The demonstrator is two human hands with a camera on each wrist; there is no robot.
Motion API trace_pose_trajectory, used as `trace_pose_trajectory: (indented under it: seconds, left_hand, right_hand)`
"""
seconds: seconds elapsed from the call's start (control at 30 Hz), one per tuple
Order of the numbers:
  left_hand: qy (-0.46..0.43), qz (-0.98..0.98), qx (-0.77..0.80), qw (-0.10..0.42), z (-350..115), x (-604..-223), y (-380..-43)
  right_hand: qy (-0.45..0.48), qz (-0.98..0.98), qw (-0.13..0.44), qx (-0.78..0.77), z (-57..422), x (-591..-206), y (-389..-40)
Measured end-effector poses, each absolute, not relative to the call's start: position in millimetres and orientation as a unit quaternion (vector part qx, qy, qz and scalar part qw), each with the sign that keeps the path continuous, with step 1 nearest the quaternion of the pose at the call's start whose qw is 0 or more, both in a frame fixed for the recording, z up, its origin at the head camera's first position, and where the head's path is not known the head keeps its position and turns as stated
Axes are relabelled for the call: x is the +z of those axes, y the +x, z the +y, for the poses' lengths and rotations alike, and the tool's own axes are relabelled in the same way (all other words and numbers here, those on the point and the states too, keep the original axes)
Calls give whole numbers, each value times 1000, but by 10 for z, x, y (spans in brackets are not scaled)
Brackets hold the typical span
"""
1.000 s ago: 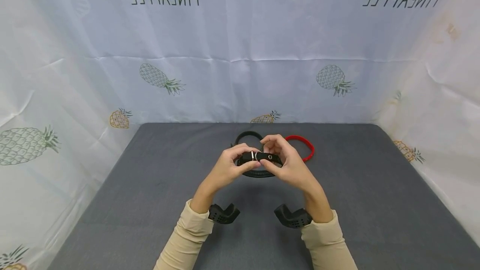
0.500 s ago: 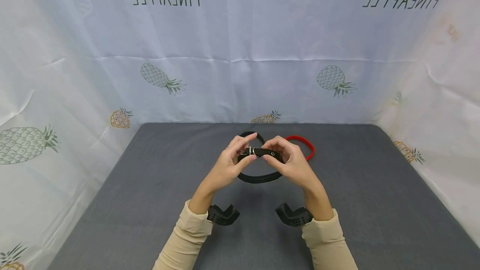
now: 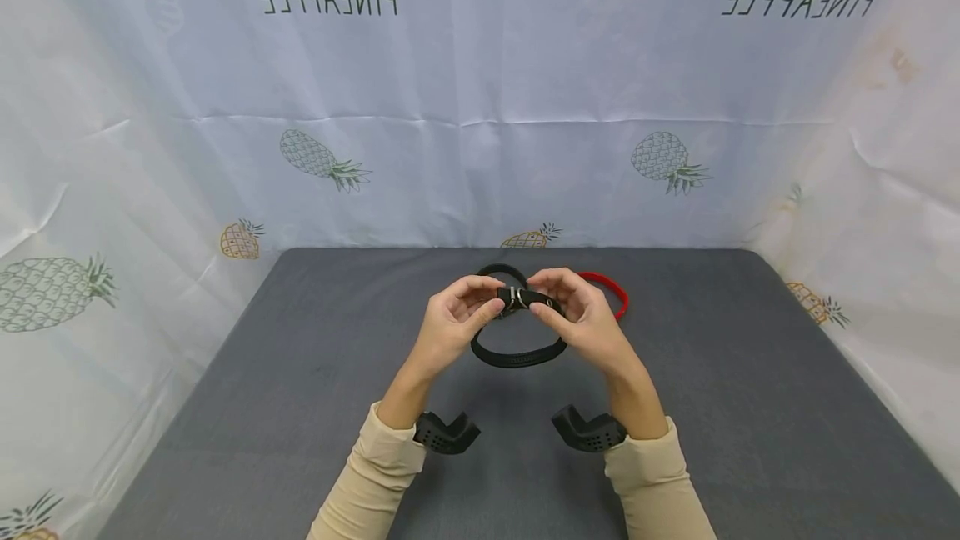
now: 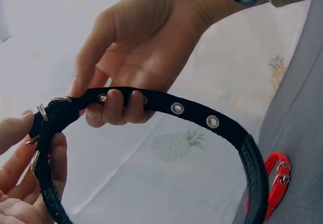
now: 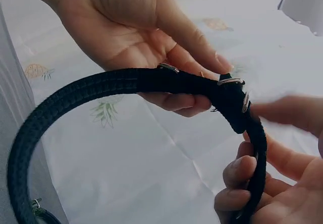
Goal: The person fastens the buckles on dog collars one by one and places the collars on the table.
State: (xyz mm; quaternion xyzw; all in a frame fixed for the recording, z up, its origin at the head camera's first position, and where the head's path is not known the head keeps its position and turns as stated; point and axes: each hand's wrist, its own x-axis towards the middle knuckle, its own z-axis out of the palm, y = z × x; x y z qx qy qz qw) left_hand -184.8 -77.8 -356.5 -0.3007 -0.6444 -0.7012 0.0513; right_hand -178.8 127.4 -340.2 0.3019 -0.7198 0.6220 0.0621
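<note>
A black collar with a metal buckle and eyelets is held up as a loop between both hands. My left hand pinches its buckle end, thumb and fingertips beside the metal buckle. My right hand grips the eyelet strap, fingers curled around it near the buckle. The strap passes through the metal hardware in the wrist views; whether the prong sits in a hole I cannot tell. The padded part hangs toward the wearer, below the hands.
Behind the hands, another black collar lies on the grey table, partly hidden. A red collar with a metal buckle lies right of it. A pineapple-print curtain encloses the back and sides.
The left fingers lifted off the buckle area, then came back down onto it. The collar's buckle rose slightly, and its loop now hangs wider and lower. The right hand kept its grip.
</note>
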Motion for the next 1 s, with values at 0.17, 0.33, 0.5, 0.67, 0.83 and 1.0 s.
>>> trace_pose_trajectory:
  seconds: [0.17,0.33,0.5,0.67,0.83,1.0]
  left_hand:
    - [-324,-667,-665,88,-753,-3592,-1850]
    - [-348,-677,-638,113,-730,-3609,-1851]
    - [-353,-682,-627,128,-721,-3608,-1855]
    - [-348,-699,-609,140,-730,-3610,-1863]
    - [-349,-712,-589,157,-734,-3610,-1863]
    - [-346,-714,-585,167,-740,-3606,-1864]
  right_hand:
    - [285,-755,37,590,1220,-3399,-1762]
    - [270,-755,58,595,1131,-3423,-1760]
    - [268,-744,81,607,1100,-3446,-1774]
    - [271,-747,93,600,1103,-3457,-1781]
    - [271,-749,104,595,1097,-3461,-1782]
    - [273,-742,109,603,1090,-3466,-1794]
